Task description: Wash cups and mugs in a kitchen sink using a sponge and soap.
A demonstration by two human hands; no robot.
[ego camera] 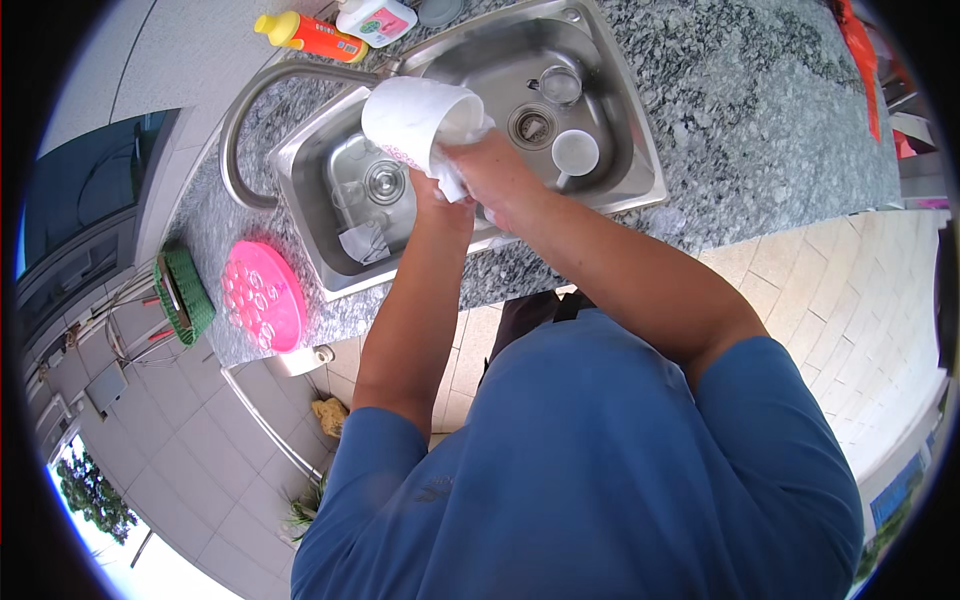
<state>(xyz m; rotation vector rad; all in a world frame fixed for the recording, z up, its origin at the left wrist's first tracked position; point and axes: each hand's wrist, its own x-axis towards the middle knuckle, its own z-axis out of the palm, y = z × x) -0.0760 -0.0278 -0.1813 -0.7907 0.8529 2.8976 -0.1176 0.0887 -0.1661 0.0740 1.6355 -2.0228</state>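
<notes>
A white cylindrical container (pixel 409 112) with a pink printed pattern is tilted over the divider of the stainless steel double sink (pixel 626 199), its mouth towards the right. Beneath it, my left hand (pixel 429 187) supports the container from the near side; most of its fingers are hidden. My right hand (pixel 487 161) grips a wet-looking white cloth (pixel 451 184) at the container's mouth, with the fingertips out of sight. A clear glass mug (pixel 560 85) and a white cup (pixel 575 153) with a handle sit in the right basin, beside the drain. The left basin holds a clear glass vessel (pixel 346 195) and a patterned white piece (pixel 364 244).
A curved faucet (pixel 232 142) arches at the left. Behind the sink are a yellow-capped orange bottle (pixel 319 37) and a white bottle (pixel 377 21). A pink tray (pixel 289 300) carries several clear glasses (pixel 251 296) on the granite counter (pixel 735 120). A green basket (pixel 184 296) stands farther left.
</notes>
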